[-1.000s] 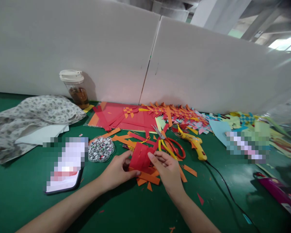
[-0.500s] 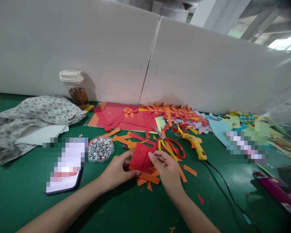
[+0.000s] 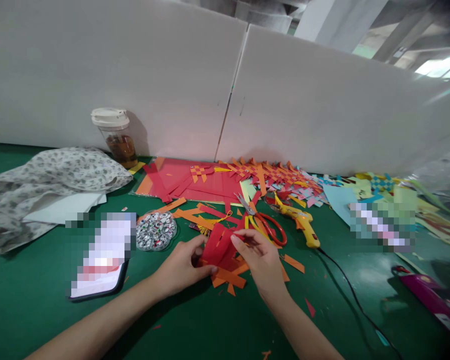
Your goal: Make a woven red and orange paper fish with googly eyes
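Note:
A red paper piece cut into strips (image 3: 218, 245) stands on the green table (image 3: 210, 325) in front of me, with orange paper strips (image 3: 230, 276) woven under its lower edge. My left hand (image 3: 180, 267) pinches the piece's lower left corner with thumb and fingers closed. From the right, my right hand (image 3: 260, 262) pinches one of the red strips near its upper edge. Red and yellow scissors (image 3: 264, 224) lie just beyond my right hand.
A yellow glue gun (image 3: 302, 222) with a black cord lies right of the scissors. A round dish of googly eyes (image 3: 156, 230) and a phone (image 3: 99, 260) sit to the left. Further off are a lidded cup (image 3: 116, 135), patterned cloth (image 3: 45, 185), loose paper pieces (image 3: 270, 177) and white boards (image 3: 135, 75).
My right hand has pulled one red strip slightly outward and the red piece has tilted and spread a little. The left hand has kept its grip in the same place.

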`<state>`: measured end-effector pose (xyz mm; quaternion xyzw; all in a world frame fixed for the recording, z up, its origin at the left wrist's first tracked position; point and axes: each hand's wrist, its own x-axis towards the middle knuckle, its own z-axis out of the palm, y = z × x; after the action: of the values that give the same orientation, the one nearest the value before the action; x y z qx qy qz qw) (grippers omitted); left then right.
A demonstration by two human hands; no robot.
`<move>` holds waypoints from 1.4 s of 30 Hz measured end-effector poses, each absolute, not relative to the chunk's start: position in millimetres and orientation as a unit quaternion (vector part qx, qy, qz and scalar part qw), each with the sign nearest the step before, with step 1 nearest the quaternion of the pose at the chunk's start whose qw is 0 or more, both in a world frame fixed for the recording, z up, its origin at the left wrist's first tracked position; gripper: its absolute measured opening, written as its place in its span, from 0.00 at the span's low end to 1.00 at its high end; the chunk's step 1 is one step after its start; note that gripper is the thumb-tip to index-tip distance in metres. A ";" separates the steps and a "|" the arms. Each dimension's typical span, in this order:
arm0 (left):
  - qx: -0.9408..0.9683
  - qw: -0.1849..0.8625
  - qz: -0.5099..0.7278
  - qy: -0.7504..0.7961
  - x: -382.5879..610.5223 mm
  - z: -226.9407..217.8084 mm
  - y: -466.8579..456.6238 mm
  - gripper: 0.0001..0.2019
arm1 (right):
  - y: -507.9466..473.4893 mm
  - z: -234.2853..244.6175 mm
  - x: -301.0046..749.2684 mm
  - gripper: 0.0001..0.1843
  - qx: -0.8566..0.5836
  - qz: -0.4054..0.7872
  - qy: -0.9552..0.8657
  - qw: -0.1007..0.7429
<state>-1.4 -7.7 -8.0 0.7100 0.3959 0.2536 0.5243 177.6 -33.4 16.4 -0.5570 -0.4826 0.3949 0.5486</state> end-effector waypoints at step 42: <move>0.722 0.514 0.243 0.395 -0.3 -3.5 -7.4 0.13 | -38.2 21.9 177.9 0.10 -0.491 0.313 -0.485 0.652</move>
<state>-0.3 -7.4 -3.5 0.7218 0.3948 0.2430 0.5140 177.9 -38.2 21.9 -0.4915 -0.4849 0.3133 0.6520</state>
